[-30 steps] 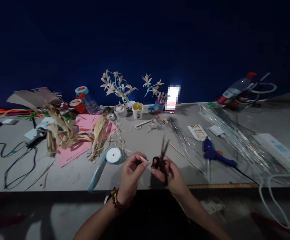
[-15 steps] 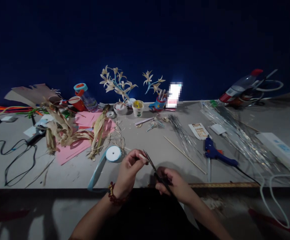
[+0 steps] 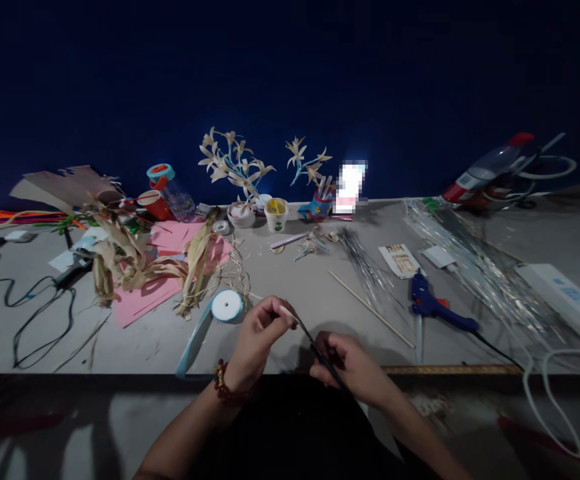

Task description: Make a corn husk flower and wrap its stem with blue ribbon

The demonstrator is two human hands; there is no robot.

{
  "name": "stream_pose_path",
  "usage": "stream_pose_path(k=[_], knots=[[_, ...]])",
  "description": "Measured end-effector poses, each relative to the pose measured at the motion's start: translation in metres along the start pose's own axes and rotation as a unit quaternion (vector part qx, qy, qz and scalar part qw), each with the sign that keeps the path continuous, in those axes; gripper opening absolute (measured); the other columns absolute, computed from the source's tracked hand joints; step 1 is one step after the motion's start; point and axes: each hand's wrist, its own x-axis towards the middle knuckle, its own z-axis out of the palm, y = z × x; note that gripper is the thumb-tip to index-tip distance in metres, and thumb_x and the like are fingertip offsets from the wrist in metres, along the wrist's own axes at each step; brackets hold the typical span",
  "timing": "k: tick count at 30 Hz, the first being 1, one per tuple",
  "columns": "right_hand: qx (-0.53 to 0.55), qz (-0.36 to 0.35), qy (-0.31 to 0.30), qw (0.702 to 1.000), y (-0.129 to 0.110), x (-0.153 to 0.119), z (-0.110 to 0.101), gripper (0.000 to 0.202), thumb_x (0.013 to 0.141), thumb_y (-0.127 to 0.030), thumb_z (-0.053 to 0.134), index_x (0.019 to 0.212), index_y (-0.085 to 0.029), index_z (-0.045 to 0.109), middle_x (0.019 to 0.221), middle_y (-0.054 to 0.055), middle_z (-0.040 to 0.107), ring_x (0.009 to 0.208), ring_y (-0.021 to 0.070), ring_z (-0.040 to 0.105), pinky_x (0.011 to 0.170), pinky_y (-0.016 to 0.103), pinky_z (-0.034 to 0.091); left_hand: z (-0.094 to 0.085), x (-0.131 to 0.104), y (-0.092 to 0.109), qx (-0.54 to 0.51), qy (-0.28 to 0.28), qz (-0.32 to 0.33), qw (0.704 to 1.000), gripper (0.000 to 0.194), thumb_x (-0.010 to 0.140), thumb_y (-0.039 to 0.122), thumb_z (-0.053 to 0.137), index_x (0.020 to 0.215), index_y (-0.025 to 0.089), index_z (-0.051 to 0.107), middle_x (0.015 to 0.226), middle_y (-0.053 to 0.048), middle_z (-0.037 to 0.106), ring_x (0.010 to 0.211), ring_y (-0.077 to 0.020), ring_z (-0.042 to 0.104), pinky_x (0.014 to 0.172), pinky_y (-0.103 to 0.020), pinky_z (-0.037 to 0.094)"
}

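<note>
My left hand [image 3: 263,333], with a beaded bracelet at the wrist, pinches a small pale strip [image 3: 286,312] that looks like corn husk. In my right hand [image 3: 345,363] is a pair of dark scissors [image 3: 315,348], fingers wrapped round the handles. The scissor blades point up and left and lie against the strip at my left fingertips; whether they cut into it I cannot tell. Left of my left hand a roll of light blue ribbon [image 3: 227,306] lies flat, its loose end trailing to the table edge.
Dried corn husks [image 3: 195,270] lie over pink paper [image 3: 145,303] on the left. Husk-flower sprays [image 3: 233,160] stand at the back. To the right are a thin stick [image 3: 370,308], loose wires [image 3: 365,267], a blue glue gun [image 3: 437,307] and a white power strip [image 3: 565,300].
The scissor blades, slightly apart before, now look closer together at the pale strip. Both hands stay in nearly the same place.
</note>
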Motion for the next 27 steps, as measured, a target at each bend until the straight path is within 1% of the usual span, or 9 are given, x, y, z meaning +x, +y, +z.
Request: stream_pose_path(k=[6,12,18,21,24,27], knots=[[0.012,0.007,-0.004,1.0,-0.0001,0.0007,-0.0003,0.039,0.073,-0.044,0.078,0.066,-0.022,0.047,0.06,-0.005,0.051,0.053,0.0112,0.044,0.047,0.022,0.033,0.0012,0.0009,0.0023,-0.007,0.007,-0.008,1.0,0.013,0.081,0.021,0.073,0.073,0.017,0.064,0.076,-0.002,0.063,0.074,-0.0151,0.056,0.074,-0.027,0.043],[0.02,0.013,-0.004,1.0,0.0002,0.0011,-0.0003,0.041,0.072,-0.044,0.08,0.065,-0.022,0.046,0.058,-0.005,0.052,0.052,0.0107,0.044,0.047,0.021,0.034,0.002,0.0012,0.0039,-0.011,0.01,-0.011,1.0,0.014,0.079,0.021,0.075,0.072,0.017,0.063,0.075,-0.002,0.063,0.073,-0.0152,0.056,0.074,-0.027,0.043],[0.055,0.016,-0.003,0.998,0.0009,0.0013,0.0004,0.045,0.069,-0.044,0.085,0.064,-0.022,0.046,0.058,-0.006,0.053,0.05,0.01,0.045,0.045,0.021,0.034,0.0017,0.0013,0.0042,-0.006,0.005,-0.01,1.0,0.013,0.079,0.021,0.074,0.071,0.017,0.064,0.075,-0.002,0.063,0.073,-0.0156,0.057,0.074,-0.028,0.043],[0.07,0.019,-0.006,0.997,0.0018,0.0015,0.0012,0.047,0.068,-0.046,0.086,0.064,-0.022,0.045,0.059,-0.006,0.053,0.049,0.01,0.045,0.045,0.021,0.034,0.0017,0.0013,0.0037,-0.013,0.003,-0.011,1.0,0.012,0.079,0.019,0.073,0.072,0.017,0.064,0.074,-0.002,0.064,0.073,-0.0151,0.057,0.074,-0.027,0.043],[0.067,0.02,-0.011,0.997,0.0023,0.0017,0.0014,0.049,0.069,-0.05,0.084,0.064,-0.022,0.044,0.058,-0.006,0.051,0.05,0.0102,0.044,0.046,0.021,0.034,0.002,0.0014,0.0035,-0.016,0.005,-0.011,1.0,0.011,0.079,0.018,0.073,0.072,0.017,0.064,0.074,-0.002,0.064,0.073,-0.0148,0.057,0.074,-0.027,0.043],[0.057,0.021,-0.016,0.998,0.0028,0.0019,0.0011,0.047,0.071,-0.05,0.083,0.065,-0.023,0.044,0.058,-0.006,0.049,0.05,0.0104,0.043,0.046,0.022,0.033,0.0027,0.0016,0.0042,-0.014,0.007,-0.011,1.0,0.012,0.078,0.018,0.073,0.071,0.017,0.063,0.073,-0.002,0.063,0.072,-0.015,0.056,0.073,-0.027,0.043]])
